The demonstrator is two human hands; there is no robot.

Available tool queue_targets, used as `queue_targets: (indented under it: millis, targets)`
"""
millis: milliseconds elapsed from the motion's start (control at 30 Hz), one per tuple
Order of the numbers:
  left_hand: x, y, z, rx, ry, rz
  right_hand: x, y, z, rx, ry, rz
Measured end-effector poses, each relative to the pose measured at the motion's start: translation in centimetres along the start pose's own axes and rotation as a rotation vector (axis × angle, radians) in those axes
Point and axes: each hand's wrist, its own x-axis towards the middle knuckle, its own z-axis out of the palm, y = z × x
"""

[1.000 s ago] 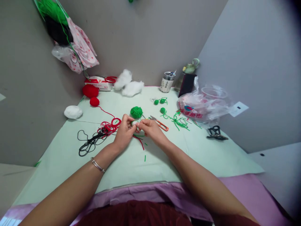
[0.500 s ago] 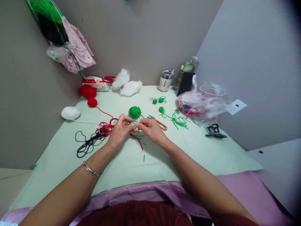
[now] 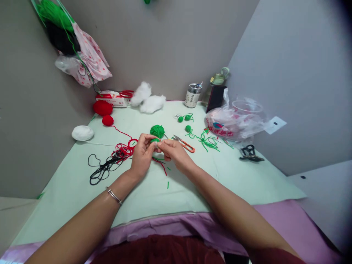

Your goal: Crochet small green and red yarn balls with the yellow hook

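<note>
Head view: pale green table cover [image 3: 233, 183] in a grey-walled corner [image 3: 176, 47], purple cloth [image 3: 288, 223] at the near edge. Left hand [image 3: 142, 152] is closed round a small green-and-white piece [image 3: 155, 140]; right hand [image 3: 173, 152] pinches its near side — piece sits between both hands, mid-table. Green ball [image 3: 157, 131] just beyond, orange snips [image 3: 187, 145] right of it. Left side: black cord [image 3: 103, 168], red balls, white ball [image 3: 83, 132]. Back: red-white box [image 3: 117, 101], stuffing [image 3: 152, 104], can [image 3: 193, 97]. Right: plastic bag [image 3: 233, 123], black clip [image 3: 250, 154]. Polka-dot bag [image 3: 92, 55] hangs upper left.
</note>
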Motion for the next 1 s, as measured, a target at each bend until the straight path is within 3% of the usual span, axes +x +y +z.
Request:
queue_targets:
  millis: [300, 567, 867, 1000]
  targets:
    - [-0.3, 0.8, -0.6, -0.079, -0.095, -0.111, 0.1, 1.1, 0.3, -0.117, 0.139, -0.059]
    - [0.5, 0.3, -0.9, -0.094, -0.076, -0.164, -0.3, 0.2, -0.2, -0.243, 0.024, -0.144]
    - [0.3, -0.7, -0.9, -0.009, 0.011, -0.142, -2.2, 0.5, 1.9, -0.566, -0.037, -0.221]
    - [0.6, -0.1, -1.3, -0.030, 0.038, -0.111, -1.8, -0.1, 0.1, -0.660, -0.039, -0.259]
